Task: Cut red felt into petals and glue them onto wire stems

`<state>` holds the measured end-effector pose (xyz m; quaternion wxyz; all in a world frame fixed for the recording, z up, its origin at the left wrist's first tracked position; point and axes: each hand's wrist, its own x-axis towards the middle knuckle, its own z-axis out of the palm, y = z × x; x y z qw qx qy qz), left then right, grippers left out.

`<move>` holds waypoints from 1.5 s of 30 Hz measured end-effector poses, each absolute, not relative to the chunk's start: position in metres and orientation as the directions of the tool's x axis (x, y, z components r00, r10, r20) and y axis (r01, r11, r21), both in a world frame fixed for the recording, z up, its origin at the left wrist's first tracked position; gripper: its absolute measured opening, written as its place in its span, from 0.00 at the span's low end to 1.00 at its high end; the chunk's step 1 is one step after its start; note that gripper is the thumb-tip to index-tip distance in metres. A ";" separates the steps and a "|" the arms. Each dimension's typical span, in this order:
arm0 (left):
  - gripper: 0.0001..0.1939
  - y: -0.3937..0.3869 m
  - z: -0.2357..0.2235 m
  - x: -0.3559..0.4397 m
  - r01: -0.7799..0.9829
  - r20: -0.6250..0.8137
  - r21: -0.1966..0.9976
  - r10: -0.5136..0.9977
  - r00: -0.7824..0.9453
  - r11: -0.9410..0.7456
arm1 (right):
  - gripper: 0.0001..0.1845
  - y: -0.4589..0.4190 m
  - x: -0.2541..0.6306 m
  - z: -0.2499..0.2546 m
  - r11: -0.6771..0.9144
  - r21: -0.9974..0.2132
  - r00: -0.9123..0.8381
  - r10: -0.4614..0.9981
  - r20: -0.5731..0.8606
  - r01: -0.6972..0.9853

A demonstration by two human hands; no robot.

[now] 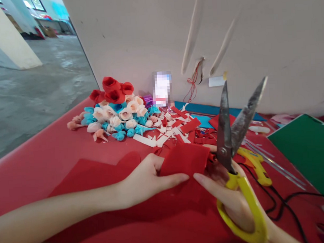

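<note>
1. Right now my left hand (144, 178) is closed on a square red piece (185, 158), thumb across its front and fingers behind; the piece is before me, between my two hands, above the red table (42, 169).
2. My right hand (234, 201) carries the yellow-handled scissors (222, 152); their blades stand spread and point up and away from me; a handle loop lies about my palm, though I cannot tell which fingers pass through it; my right thumb tip meets the piece's lower edge, close to my left thumb.
3. Beneath and to the left of my hands lies a larger red sheet (80, 180); just beyond my right hand rests a yellow glue gun (259, 167), black cord (282, 204) trailing near it; clear sticks (278, 166) and a green sheet (306, 152) lie farther right.
4. Beyond the piece spread red and white scraps (175, 126); to their left is a heap of red flowers (113, 89), white flowers (125, 114) and blue flowers (119, 135).
5. Farther back a bright, blurred screen (162, 87) stands against a pale panel (135, 36); past the panel's left edge I see a grey floor (58, 65) and a pillar (5, 39).
</note>
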<state>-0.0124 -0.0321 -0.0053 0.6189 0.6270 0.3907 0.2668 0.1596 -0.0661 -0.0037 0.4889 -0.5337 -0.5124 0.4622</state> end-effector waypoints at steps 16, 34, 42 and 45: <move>0.15 -0.018 0.017 -0.028 0.160 0.240 0.948 0.947 0.213 -0.276 | 0.27 -0.054 0.193 -0.015 0.173 -0.880 -0.373 0.928 -0.004 0.442; 0.17 -0.021 0.015 -0.025 0.310 0.179 0.920 0.962 0.206 -0.238 | 0.05 -0.058 0.175 -0.006 0.204 -0.776 -0.368 0.929 -0.038 0.596; 0.18 -0.021 0.014 -0.024 0.301 0.173 0.922 0.954 0.244 -0.244 | 0.10 -0.056 0.168 0.003 0.147 -0.810 -0.365 0.927 -0.087 0.568; 0.19 -0.021 0.014 -0.024 0.298 0.149 0.927 0.954 0.261 -0.226 | 0.11 -0.057 0.167 0.005 0.141 -0.802 -0.352 0.932 -0.091 0.581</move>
